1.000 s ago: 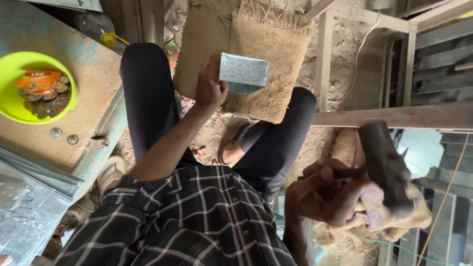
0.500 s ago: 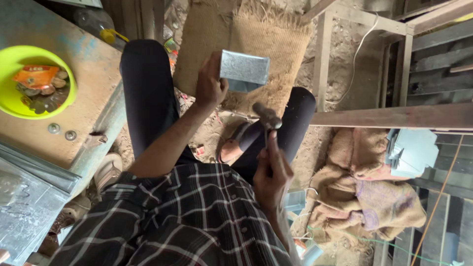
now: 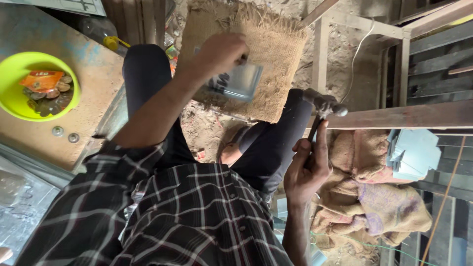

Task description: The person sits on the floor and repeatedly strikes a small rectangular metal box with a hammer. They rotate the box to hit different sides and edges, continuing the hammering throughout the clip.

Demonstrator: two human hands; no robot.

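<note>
Left hand: my left hand (image 3: 221, 51) has its grip closed on a small metal sheet (image 3: 239, 81), pressing it flat onto the burlap mat (image 3: 276, 47).
Right hand: my right hand (image 3: 308, 167) grips a hammer (image 3: 322, 106) by its handle, head raised beside my knee, apart from the sheet.
Metal sheet: grey and shiny, lying on the mat between my legs, partly under my fingers.
Counter: a wooden counter (image 3: 93, 79) carries a yellow bowl (image 3: 17, 69) of small bits.
Right side: sacks (image 3: 374, 202) lie heaped under a wooden rail (image 3: 409, 116), with a stack of pale blue sheets (image 3: 414, 152) beside them.
</note>
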